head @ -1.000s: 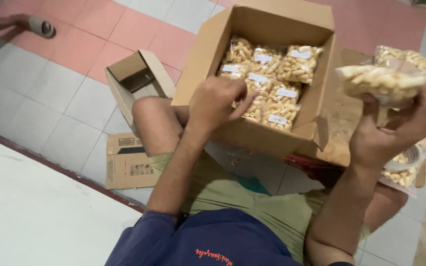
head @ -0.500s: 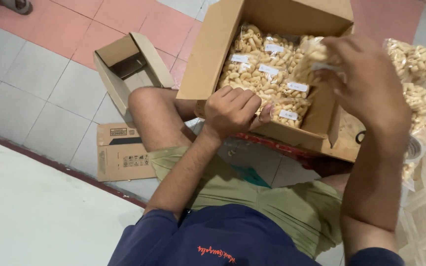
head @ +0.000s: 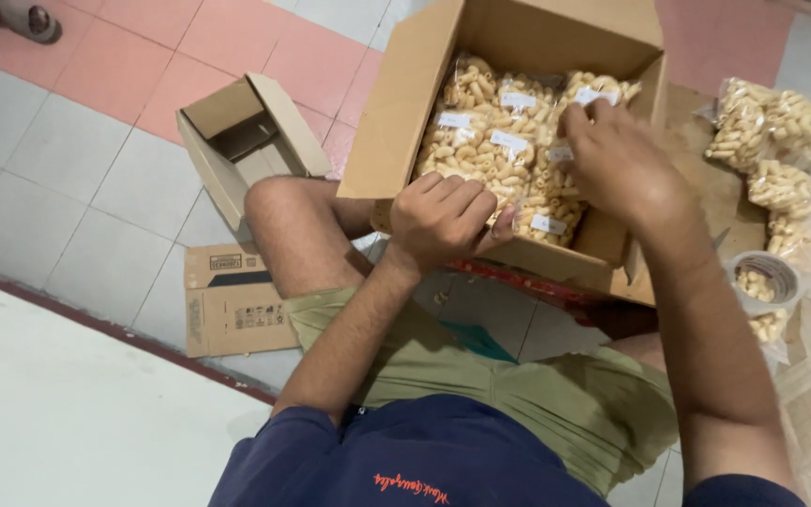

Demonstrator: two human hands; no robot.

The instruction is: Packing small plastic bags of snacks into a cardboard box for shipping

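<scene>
While the left hand (head: 443, 218) rests curled against the near wall of the big cardboard box (head: 396, 122), grasping nothing I can see, the right hand (head: 617, 160) has come down into the box. A second ago it held a clear bag of pale snacks up at the right; now its fingers press a bag (head: 556, 192) among the packed bags (head: 485, 127) at the box's near right corner, so that bag looks to be going into the row. Whether the fingers grip it or only push is hidden under the hand. More loose bags (head: 772, 141) lie on the floor to the right, partly cut off, beside a tape roll (head: 765, 277). A small empty box (head: 237, 141) stands at the left.
</scene>
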